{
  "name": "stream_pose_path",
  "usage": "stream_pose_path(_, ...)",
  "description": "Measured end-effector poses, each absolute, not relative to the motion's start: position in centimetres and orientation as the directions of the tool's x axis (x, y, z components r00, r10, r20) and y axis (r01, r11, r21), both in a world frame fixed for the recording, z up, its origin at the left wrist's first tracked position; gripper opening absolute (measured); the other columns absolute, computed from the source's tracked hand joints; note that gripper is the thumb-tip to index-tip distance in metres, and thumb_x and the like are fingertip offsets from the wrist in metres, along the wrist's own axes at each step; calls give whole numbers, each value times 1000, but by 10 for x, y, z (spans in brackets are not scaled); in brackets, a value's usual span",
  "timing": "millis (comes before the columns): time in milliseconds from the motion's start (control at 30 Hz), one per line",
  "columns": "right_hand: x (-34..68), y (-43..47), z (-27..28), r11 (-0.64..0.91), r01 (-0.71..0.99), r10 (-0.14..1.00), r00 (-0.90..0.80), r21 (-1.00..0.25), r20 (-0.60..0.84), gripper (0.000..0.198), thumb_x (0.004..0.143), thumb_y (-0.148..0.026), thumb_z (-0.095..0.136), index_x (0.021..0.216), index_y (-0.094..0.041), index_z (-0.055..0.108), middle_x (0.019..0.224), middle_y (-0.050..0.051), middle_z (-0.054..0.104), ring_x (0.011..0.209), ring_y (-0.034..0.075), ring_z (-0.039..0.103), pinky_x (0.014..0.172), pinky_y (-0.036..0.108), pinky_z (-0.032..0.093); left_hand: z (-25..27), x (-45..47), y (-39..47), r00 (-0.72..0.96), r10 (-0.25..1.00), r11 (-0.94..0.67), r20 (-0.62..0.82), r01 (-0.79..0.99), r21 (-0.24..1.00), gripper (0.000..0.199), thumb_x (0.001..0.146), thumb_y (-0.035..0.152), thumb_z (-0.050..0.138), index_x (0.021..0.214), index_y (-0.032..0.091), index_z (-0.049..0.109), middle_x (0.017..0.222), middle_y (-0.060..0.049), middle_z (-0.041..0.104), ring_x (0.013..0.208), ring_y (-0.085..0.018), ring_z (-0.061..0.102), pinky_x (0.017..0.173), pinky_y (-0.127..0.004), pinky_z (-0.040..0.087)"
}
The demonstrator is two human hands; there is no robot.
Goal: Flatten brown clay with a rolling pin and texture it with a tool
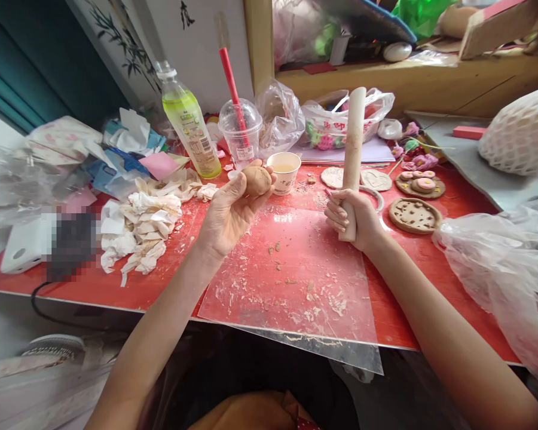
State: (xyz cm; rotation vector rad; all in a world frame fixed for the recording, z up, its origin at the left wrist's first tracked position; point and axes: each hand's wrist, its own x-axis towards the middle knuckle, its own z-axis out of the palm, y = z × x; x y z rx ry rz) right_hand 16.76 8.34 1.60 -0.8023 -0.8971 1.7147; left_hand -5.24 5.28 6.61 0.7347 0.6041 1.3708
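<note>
A rounded lump of brown clay [256, 181] rests in the fingers of my left hand [231, 209], held up above the table. My right hand [356, 218] is wrapped round the lower end of a pale rolling pin [354, 143], which stands nearly upright. Between and below the hands lies a clear plastic sheet [260, 292], strewn with clay crumbs and dry flakes. Just behind the clay lump is a paper cup [284, 173] of yellowish liquid. Right of the rolling pin sit a clay disc with a heart outline [375, 180] and a round brown-rimmed clay piece [415, 215].
Crumpled tissues [143, 224] cover the red table [72, 278] at the left, near a green-labelled drink bottle [192, 131]. A plastic cup with a red straw [241, 128] stands behind. At the right are a clear plastic bag [497, 257] and a net-wrapped object [520, 134].
</note>
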Motion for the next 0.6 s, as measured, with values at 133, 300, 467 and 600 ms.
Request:
stream_pose_path(133,167,83,17,-219,-443,955,-278,-869,-100,29,70,-19,57,55,-22,32,40,-6,31,33,5,22,28,20,19,67,-59,56,20,999,50,-49,-683,729,31,83,42,56,100,18,62,80,-3,68,94,-18,67,77,-23,57)
stream_pose_path(300,167,83,18,-208,-428,960,-262,-880,-100,30,69,-19,58,55,-22,32,41,-6,30,34,5,22,28,20,18,70,-65,56,-100,994,-45,-34,-694,719,24,84,40,53,73,20,60,77,0,68,92,-13,66,77,-19,55)
stream_pose_path(467,167,83,17,-234,-450,954,-277,-862,-114,28,71,-17,56,54,-21,34,40,-6,31,33,5,23,28,20,18,69,-72,55,-32,997,24,-69,-729,684,50,87,33,43,40,18,37,38,2,42,38,-5,43,38,-15,40)
stream_pose_path(600,168,83,16,-234,-456,953,-283,-859,-109,27,72,-17,55,55,-21,35,41,-5,33,33,5,24,28,20,19,68,-73,55,2,997,57,-75,-671,739,50,82,19,40,34,18,27,32,2,27,29,-6,31,29,-19,22)
